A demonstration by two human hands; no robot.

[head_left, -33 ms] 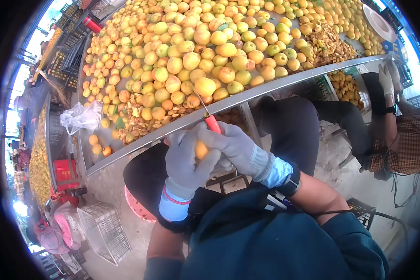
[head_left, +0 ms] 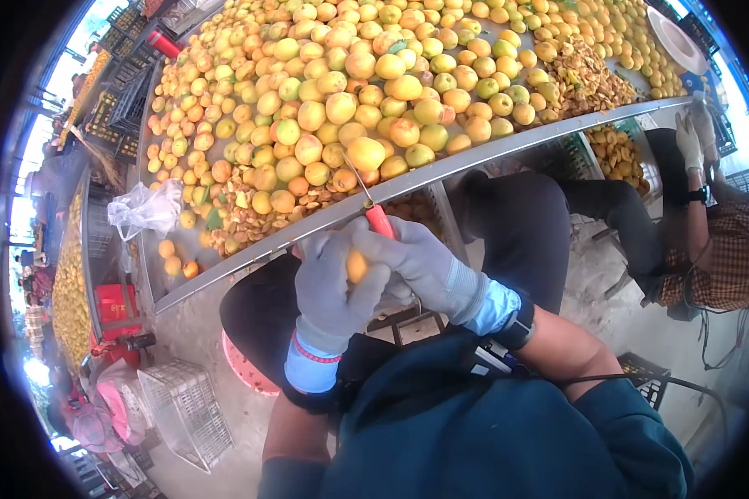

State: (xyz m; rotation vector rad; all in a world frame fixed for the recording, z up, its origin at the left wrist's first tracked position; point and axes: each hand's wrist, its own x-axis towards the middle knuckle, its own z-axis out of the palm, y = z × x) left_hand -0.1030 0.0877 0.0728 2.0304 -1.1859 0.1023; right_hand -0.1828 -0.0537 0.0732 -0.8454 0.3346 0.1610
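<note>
In front of my lap, my left hand (head_left: 331, 283), in a grey glove, is closed round a yellow-orange apricot (head_left: 357, 266). My right hand (head_left: 433, 264), gloved the same way, meets it and grips a small knife by its red handle (head_left: 379, 221). The thin knife blade (head_left: 356, 176) points up and away, over the metal table rim (head_left: 424, 176). Beyond both hands, a big heap of whole apricots (head_left: 333, 108) covers the table. Split apricot pieces (head_left: 250, 226) lie along its near left edge. My fingers hide most of the held apricot.
A clear plastic bag (head_left: 146, 208) lies at the table's left corner. A white crate (head_left: 187, 412) stands on the floor at left, near a pink basin (head_left: 245, 366). At right, another person's gloved hand (head_left: 688, 143) is beside a crate of split apricots (head_left: 617, 158).
</note>
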